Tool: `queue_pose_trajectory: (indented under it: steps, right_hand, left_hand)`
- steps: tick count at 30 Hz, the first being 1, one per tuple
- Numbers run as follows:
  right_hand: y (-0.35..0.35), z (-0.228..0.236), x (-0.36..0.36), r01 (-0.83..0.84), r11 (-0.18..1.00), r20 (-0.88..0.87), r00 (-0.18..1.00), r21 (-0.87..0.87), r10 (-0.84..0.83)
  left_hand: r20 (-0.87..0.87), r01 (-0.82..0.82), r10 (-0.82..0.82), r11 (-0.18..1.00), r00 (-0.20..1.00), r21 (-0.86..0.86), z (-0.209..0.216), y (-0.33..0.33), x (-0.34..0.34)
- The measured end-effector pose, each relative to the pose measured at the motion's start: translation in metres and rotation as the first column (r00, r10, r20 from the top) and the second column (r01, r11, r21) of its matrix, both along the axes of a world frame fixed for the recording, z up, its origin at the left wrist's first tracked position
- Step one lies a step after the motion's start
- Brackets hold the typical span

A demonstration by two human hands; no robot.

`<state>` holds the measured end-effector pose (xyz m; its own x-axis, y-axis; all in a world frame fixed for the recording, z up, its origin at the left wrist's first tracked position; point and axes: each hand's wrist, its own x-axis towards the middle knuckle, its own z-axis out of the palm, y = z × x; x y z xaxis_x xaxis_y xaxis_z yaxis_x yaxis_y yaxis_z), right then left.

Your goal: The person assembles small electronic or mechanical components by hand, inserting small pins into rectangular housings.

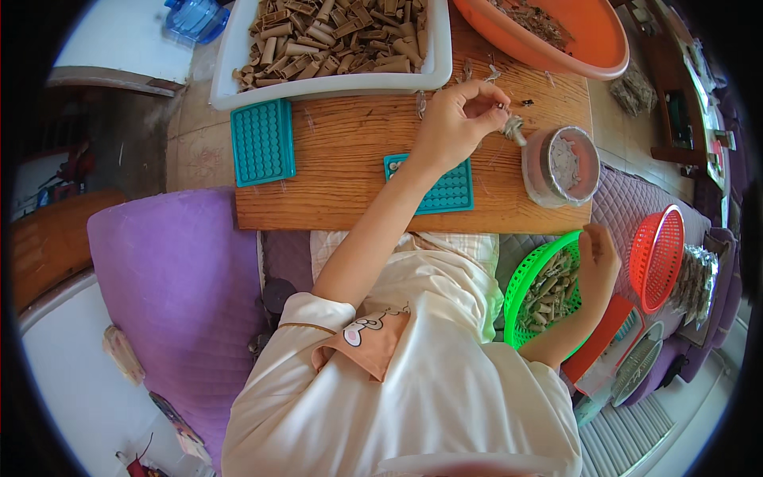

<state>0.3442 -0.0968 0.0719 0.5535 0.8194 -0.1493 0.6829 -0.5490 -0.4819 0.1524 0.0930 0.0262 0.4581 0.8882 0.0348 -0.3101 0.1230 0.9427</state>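
My left hand (461, 123) reaches across the wooden table, thumb and forefinger pinched on a tiny dark piece too small to name. Just below its fingertips is a pale, twisted scrap (515, 129); I cannot tell whether it touches them. Beneath my left forearm lies a teal tray with round cavities (453, 191), partly covered. At the right, my right hand (600, 258) is closed above the rim of a green basket (515, 298) of greyish-brown, pod-like pieces (548, 294). Anything in its curled fingers is hidden. A clear round tub (536, 179) with whitish contents stands near the table's right edge.
A white bin (334, 89) full of brown tube-shaped pieces (318, 48) stands at the far side. Beside it is an orange basin (548, 57) with brown scraps. Another teal tray (262, 143) lies left. A red basket (656, 258) is at right, a purple-covered seat (175, 278) at left.
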Motion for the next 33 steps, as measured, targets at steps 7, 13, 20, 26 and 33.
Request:
queue_pose_trajectory:
  steps: [7, 13, 20, 26, 33]
  right_hand:
    - [0.045, -0.003, -0.036, -0.099, 0.902, -0.077, 0.987, 0.42, 0.144]
    - [0.058, -0.006, -0.051, -0.274, 0.852, -0.013, 0.95, 0.446, 0.313]
    - [0.055, -0.008, -0.052, -0.326, 0.864, -0.02, 0.932, 0.384, 0.361]
    - [0.057, -0.018, -0.054, -0.287, 0.869, -0.049, 0.941, 0.404, 0.334]
    - [0.076, -0.029, -0.067, -0.156, 0.734, -0.084, 0.957, 0.661, 0.278]
  left_hand:
    - [0.063, -0.226, 0.219, 0.963, 0.974, 0.149, 0.015, 0.007, -0.012]
    - [-0.267, -0.124, 0.209, 0.944, 0.941, 0.304, 0.007, 0.015, -0.026]
    - [-0.183, 0.078, -0.082, 0.997, 0.98, -0.029, 0.007, 0.023, -0.026]
    - [-0.303, 0.044, -0.045, 0.999, 0.952, -0.009, 0.006, 0.017, -0.026]
    - [-0.087, 0.191, -0.203, 0.973, 0.975, -0.127, 0.019, 0.003, -0.03]
